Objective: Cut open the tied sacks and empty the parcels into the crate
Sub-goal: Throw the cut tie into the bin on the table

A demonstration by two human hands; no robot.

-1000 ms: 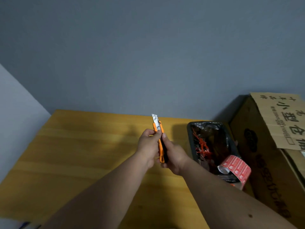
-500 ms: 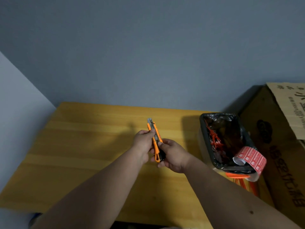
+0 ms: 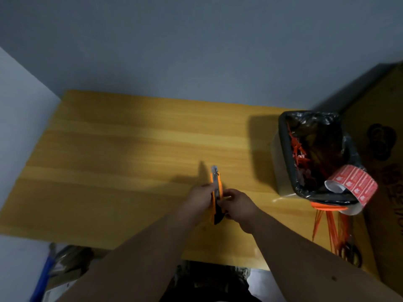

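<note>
An orange and black utility knife (image 3: 216, 188) stands roughly upright above the wooden table (image 3: 122, 162), a short stretch of blade showing at its top. My left hand (image 3: 201, 196) grips the knife's left side. My right hand (image 3: 237, 203) pinches its right side near the slider. No sack, parcel or crate is clearly in view.
A small bin (image 3: 283, 171) lined with a black bag stands at the table's right, holding cut orange ties (image 3: 299, 149). A roll of red printed tape (image 3: 353, 186) hangs on its near rim. Orange ties (image 3: 327, 227) and scissors (image 3: 351, 251) lie beside a cardboard box (image 3: 388, 149). Packages (image 3: 65, 264) sit on the floor, lower left.
The view has tilted down, showing the table's near edge and the floor. Less blade shows above the knife than before. Both hands still hold it.
</note>
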